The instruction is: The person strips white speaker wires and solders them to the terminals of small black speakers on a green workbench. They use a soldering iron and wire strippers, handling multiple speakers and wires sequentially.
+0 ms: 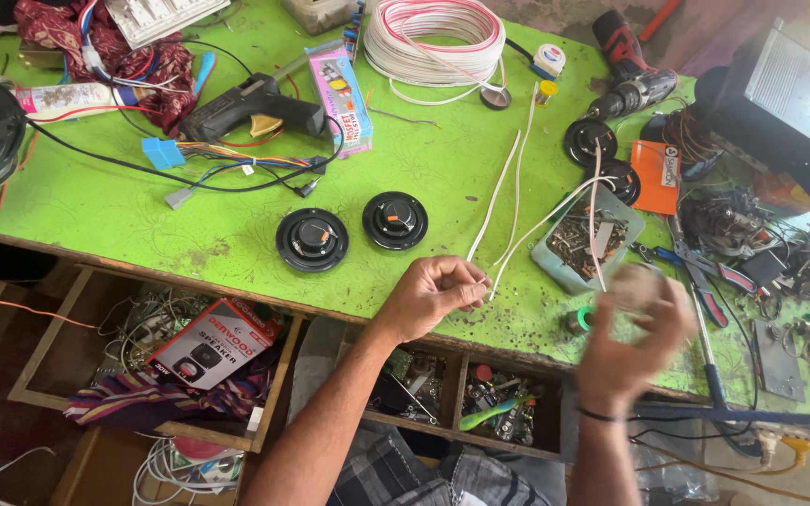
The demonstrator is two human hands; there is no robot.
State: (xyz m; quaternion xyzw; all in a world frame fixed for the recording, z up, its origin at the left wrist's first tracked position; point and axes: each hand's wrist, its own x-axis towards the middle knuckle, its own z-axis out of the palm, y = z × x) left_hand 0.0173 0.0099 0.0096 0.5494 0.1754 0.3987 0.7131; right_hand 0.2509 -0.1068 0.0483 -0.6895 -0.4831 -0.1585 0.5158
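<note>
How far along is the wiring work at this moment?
Done: white wires lie drawn out from the coil. In hand: left hand pinches their ends; right hand, blurred, holds something unclear. Left: two round black speakers sit unwired on the green table.

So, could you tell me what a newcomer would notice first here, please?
The bright green table stands out, strewn with tools. Near its front edge the left hand pinches white wires that trail back toward a coil at the far edge, while the blurred right hand is raised beside it. Two round black knobs lie mid-table.
</note>
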